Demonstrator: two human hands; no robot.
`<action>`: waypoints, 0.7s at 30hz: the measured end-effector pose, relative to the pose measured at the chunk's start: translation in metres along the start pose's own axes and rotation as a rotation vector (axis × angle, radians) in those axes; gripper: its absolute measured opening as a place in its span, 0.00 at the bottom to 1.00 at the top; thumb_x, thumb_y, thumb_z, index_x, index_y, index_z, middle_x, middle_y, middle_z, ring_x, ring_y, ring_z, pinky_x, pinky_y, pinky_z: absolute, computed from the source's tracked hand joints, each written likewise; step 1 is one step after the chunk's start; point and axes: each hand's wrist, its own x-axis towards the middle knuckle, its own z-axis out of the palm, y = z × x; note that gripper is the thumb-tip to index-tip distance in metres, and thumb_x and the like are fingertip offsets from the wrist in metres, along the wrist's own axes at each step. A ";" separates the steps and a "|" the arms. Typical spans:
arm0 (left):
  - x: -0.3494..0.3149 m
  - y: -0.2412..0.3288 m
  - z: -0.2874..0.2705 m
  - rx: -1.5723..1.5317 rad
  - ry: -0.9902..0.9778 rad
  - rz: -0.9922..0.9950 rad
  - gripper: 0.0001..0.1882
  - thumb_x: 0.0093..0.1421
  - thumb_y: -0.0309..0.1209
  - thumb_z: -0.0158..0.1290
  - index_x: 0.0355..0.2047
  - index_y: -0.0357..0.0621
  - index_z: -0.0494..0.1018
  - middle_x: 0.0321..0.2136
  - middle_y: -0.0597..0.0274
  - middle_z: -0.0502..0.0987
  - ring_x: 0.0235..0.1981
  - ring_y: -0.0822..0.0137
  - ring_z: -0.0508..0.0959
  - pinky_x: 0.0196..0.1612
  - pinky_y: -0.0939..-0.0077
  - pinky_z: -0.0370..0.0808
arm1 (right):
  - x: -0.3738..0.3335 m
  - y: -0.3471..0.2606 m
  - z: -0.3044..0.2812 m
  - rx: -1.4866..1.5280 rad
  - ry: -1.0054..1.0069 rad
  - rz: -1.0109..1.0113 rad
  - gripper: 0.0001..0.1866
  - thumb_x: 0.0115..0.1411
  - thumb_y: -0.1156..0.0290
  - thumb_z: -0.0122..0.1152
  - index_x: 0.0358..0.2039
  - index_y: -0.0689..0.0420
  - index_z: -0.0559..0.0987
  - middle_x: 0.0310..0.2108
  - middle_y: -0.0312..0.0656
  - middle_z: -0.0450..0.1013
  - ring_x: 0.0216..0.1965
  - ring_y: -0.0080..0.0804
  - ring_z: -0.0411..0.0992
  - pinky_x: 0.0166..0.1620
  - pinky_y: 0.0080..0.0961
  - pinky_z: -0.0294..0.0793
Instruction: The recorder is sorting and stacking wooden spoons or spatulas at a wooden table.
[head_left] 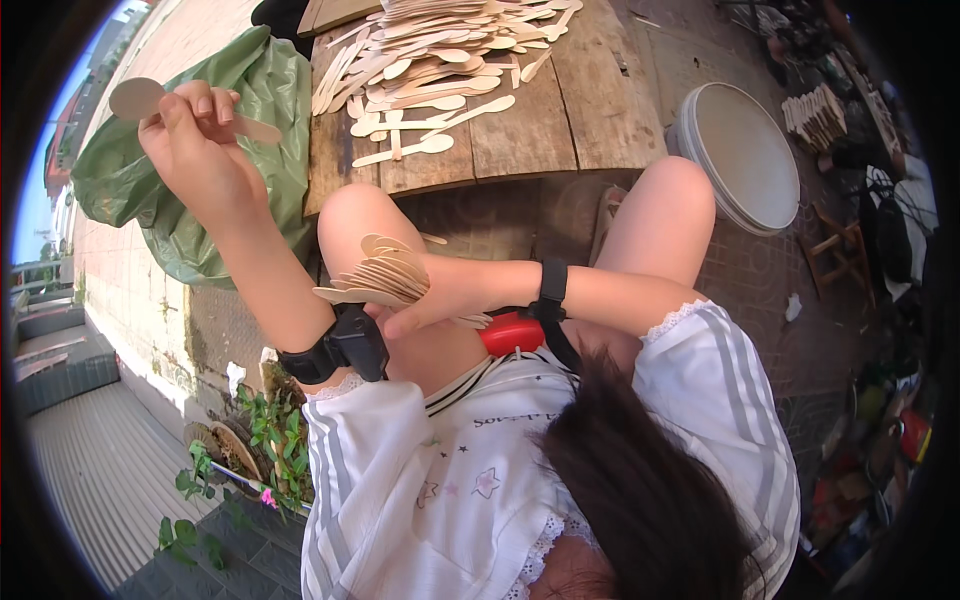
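Raised at the upper left, my left hand (205,150) pinches one flat wooden spoon (136,99). Its round bowl sticks out past the thumb, and its handle shows on the other side of the fingers. Below the hand is a green plastic bag (235,90). Over my left thigh, my right hand (430,295) is wrapped round a fanned bundle of wooden spoons (385,272), bowls toward the left. Some handle ends poke out beneath that hand. A loose heap of similar spoons (430,60) covers the far part of the wooden table (610,110) in front of my knees.
Right of the table stands a large white bucket (745,160). Stacked wooden pieces (815,118) and a small wooden stool (835,255) lie farther right. A red object (512,333) rests at my lap. Leafy plants (285,430) grow at the lower left.
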 end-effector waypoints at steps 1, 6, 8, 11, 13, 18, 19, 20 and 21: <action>-0.002 -0.011 0.004 -0.009 -0.004 -0.004 0.04 0.67 0.29 0.38 0.35 0.44 0.56 0.23 0.66 0.62 0.24 0.72 0.62 0.38 0.73 0.66 | -0.005 -0.004 0.000 0.000 0.011 0.001 0.34 0.52 0.64 0.66 0.58 0.55 0.63 0.48 0.35 0.71 0.42 0.17 0.67 0.32 0.15 0.72; 0.000 -0.045 -0.006 0.467 -0.042 0.120 0.10 0.66 0.31 0.40 0.39 0.40 0.51 0.23 0.61 0.67 0.23 0.74 0.64 0.27 0.79 0.65 | -0.017 -0.021 0.021 0.217 -0.048 -0.061 0.23 0.53 0.64 0.64 0.48 0.57 0.72 0.36 0.33 0.73 0.23 0.14 0.63 0.25 0.14 0.64; 0.000 -0.059 -0.003 0.641 -0.124 0.252 0.11 0.67 0.33 0.41 0.39 0.40 0.53 0.22 0.62 0.67 0.22 0.72 0.66 0.25 0.74 0.66 | -0.010 -0.017 0.025 0.174 -0.095 -0.121 0.22 0.53 0.64 0.64 0.47 0.57 0.72 0.35 0.32 0.73 0.24 0.14 0.63 0.25 0.14 0.64; -0.017 -0.080 0.014 0.882 -0.221 0.312 0.10 0.67 0.33 0.41 0.40 0.41 0.54 0.22 0.62 0.67 0.21 0.71 0.66 0.26 0.72 0.66 | -0.001 -0.020 0.035 0.096 -0.154 -0.243 0.19 0.54 0.65 0.64 0.44 0.57 0.73 0.32 0.30 0.71 0.25 0.14 0.63 0.25 0.14 0.64; -0.030 -0.088 0.027 0.892 -0.332 0.318 0.10 0.67 0.33 0.40 0.41 0.41 0.54 0.22 0.62 0.68 0.21 0.71 0.67 0.26 0.73 0.67 | 0.001 -0.026 0.038 0.059 -0.181 -0.306 0.17 0.54 0.65 0.64 0.43 0.57 0.73 0.30 0.30 0.71 0.25 0.15 0.63 0.25 0.14 0.63; -0.037 -0.062 0.073 -0.068 -0.356 -0.296 0.12 0.67 0.36 0.40 0.44 0.41 0.55 0.23 0.62 0.70 0.22 0.72 0.70 0.29 0.81 0.69 | -0.029 -0.057 -0.002 -0.320 -0.101 -0.187 0.27 0.53 0.71 0.64 0.53 0.60 0.68 0.47 0.37 0.74 0.45 0.19 0.68 0.48 0.18 0.67; -0.031 -0.060 0.072 -0.302 -0.358 -0.342 0.13 0.67 0.36 0.41 0.44 0.42 0.56 0.25 0.60 0.72 0.24 0.73 0.71 0.31 0.80 0.70 | -0.042 -0.070 -0.010 -0.344 -0.059 -0.208 0.25 0.53 0.71 0.64 0.52 0.60 0.70 0.43 0.38 0.75 0.43 0.20 0.69 0.47 0.19 0.68; -0.031 -0.048 0.073 -0.229 -0.367 -0.315 0.13 0.67 0.36 0.42 0.44 0.42 0.57 0.29 0.59 0.73 0.27 0.72 0.73 0.33 0.79 0.70 | -0.054 -0.083 -0.015 -0.369 -0.029 -0.235 0.23 0.53 0.71 0.64 0.50 0.60 0.72 0.40 0.39 0.76 0.41 0.21 0.70 0.47 0.20 0.69; -0.033 -0.036 0.078 -0.167 -0.380 -0.283 0.13 0.66 0.36 0.43 0.45 0.42 0.58 0.32 0.58 0.75 0.30 0.71 0.74 0.36 0.78 0.71 | -0.068 -0.094 -0.020 -0.318 0.162 -0.265 0.23 0.54 0.73 0.62 0.51 0.59 0.72 0.36 0.38 0.76 0.37 0.20 0.71 0.44 0.19 0.70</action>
